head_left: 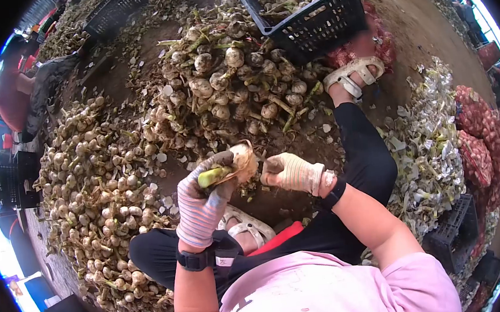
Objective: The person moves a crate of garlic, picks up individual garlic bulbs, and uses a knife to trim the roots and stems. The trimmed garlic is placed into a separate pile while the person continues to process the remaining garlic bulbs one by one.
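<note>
My left hand [201, 206], in a striped glove with dirty fingertips, is wrapped round a garlic bulb [242, 159]. The bulb's cut green stem pokes out between the fingers, and loose papery skin hangs off its right side. Just to the right of the bulb is my right hand [294, 173], also gloved, with its fingers closed; what they hold, if anything, is hidden. Beyond both hands rises a heap of untrimmed garlic [220, 81] with stems and soil on it.
To the left spreads a large pile of trimmed garlic bulbs [107, 186]. A black crate [316, 28] with garlic stands at the front right, beside my sandalled foot [353, 78]. Garlic skins [425, 158] and red net sacks [480, 136] lie at the right. Another person [16, 96] sits far left.
</note>
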Demonstrator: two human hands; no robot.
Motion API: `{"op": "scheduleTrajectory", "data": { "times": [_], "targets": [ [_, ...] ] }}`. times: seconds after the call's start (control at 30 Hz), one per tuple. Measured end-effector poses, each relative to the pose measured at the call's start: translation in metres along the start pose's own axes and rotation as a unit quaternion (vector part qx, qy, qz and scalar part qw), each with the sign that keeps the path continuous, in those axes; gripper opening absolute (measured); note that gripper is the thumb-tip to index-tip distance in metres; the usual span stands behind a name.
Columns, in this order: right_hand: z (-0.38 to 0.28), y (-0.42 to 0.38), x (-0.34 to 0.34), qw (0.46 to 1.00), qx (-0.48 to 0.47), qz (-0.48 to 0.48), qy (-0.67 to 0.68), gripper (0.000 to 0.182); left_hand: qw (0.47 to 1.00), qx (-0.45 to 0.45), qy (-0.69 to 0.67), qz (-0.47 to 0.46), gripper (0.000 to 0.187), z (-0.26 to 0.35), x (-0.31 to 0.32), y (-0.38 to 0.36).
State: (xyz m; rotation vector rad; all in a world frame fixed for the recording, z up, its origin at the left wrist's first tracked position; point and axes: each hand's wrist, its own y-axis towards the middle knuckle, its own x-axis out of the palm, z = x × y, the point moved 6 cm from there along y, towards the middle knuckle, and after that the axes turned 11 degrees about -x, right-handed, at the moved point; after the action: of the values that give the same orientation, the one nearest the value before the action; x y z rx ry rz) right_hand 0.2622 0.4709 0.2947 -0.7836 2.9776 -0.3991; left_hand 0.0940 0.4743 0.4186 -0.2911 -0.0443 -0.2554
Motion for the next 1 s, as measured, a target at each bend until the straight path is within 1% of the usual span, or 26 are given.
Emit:
{"op": "scheduleTrajectory", "data": {
  "times": [0.03,0.07,0.1,0.13,0.17,0.2,0.27,0.3,0.33,0.37,0.43,0.47,0.53,0.57,0.6,0.67,0.7,0.8,0.83,0.93,1.0],
  "targets": [
    [-0.005,-0.004,0.001,0.999,0.021,-0.003,-0.031,0.013,0.999,-0.020,-0.045,-0.020,0.035,-0.001,0.004,-0.001],
    [-0.016,-0.006,0.000,0.999,0.021,-0.002,-0.029,0.013,0.994,-0.040,-0.091,-0.041,0.040,-0.003,0.007,-0.002],
    [-0.028,-0.009,-0.001,0.999,0.011,0.005,0.035,0.014,0.990,-0.050,-0.114,-0.068,0.043,-0.004,0.009,-0.003],
    [-0.033,-0.010,-0.002,0.995,0.001,0.012,0.098,0.015,0.990,-0.052,-0.113,-0.070,0.043,-0.008,0.011,-0.003],
    [-0.026,-0.003,-0.004,0.997,-0.053,0.012,0.059,0.015,0.982,-0.106,-0.148,-0.048,0.042,-0.021,0.011,-0.002],
    [-0.023,-0.003,-0.003,0.997,-0.052,0.012,0.061,0.015,0.970,-0.160,-0.182,-0.023,0.041,-0.033,0.011,-0.001],
    [-0.030,-0.002,-0.004,0.988,-0.136,0.041,-0.058,0.016,0.977,-0.148,-0.147,-0.037,0.045,-0.035,0.020,0.003],
    [-0.029,-0.002,-0.005,0.981,-0.167,0.055,-0.085,0.015,0.984,-0.123,-0.123,-0.047,0.045,-0.031,0.024,0.004],
    [-0.033,-0.003,-0.005,0.981,-0.166,0.056,-0.081,0.015,0.988,-0.099,-0.099,-0.059,0.044,-0.025,0.027,0.003],
    [-0.045,-0.007,-0.006,0.974,-0.162,0.054,-0.151,0.016,0.988,-0.103,-0.097,-0.058,0.044,-0.031,0.025,0.004],
    [-0.063,-0.012,-0.007,0.947,-0.156,0.049,-0.277,0.018,0.988,-0.113,-0.099,-0.024,0.051,-0.044,0.021,0.007],
    [-0.068,-0.016,-0.008,0.948,-0.154,0.047,-0.275,0.018,0.988,-0.116,-0.100,-0.023,0.051,-0.041,0.020,0.005],
    [-0.087,-0.023,-0.007,0.914,-0.257,0.067,-0.308,0.020,0.988,-0.153,0.023,-0.027,0.060,-0.032,0.019,0.002],
    [-0.086,-0.023,-0.005,0.914,-0.251,0.074,-0.308,0.022,0.986,-0.164,0.002,-0.021,0.068,-0.033,0.018,0.001],
    [-0.087,-0.023,-0.005,0.915,-0.251,0.073,-0.307,0.022,0.986,-0.166,0.002,-0.020,0.068,-0.042,0.014,0.000],
    [-0.095,-0.025,0.004,0.896,-0.296,0.025,-0.330,0.027,0.996,-0.071,0.047,-0.036,0.072,-0.043,0.013,0.001],
    [-0.091,-0.022,0.008,0.893,-0.270,0.002,-0.359,0.029,0.998,-0.041,0.049,-0.011,0.074,-0.044,0.011,-0.001],
    [-0.083,-0.018,0.010,0.890,-0.269,0.010,-0.367,0.029,0.998,-0.050,0.038,-0.021,0.071,-0.047,0.008,-0.001],
    [-0.084,-0.016,0.010,0.884,-0.286,0.031,-0.368,0.028,0.998,-0.050,0.036,-0.021,0.071,-0.046,0.009,-0.002],
    [-0.081,-0.013,0.010,0.877,-0.303,0.033,-0.370,0.025,0.997,-0.071,0.020,-0.022,0.069,-0.047,0.011,-0.006],
    [-0.079,-0.012,0.008,0.878,-0.318,0.030,-0.356,0.023,0.993,-0.087,0.057,-0.061,0.069,-0.054,0.016,-0.008]
  ]
}}
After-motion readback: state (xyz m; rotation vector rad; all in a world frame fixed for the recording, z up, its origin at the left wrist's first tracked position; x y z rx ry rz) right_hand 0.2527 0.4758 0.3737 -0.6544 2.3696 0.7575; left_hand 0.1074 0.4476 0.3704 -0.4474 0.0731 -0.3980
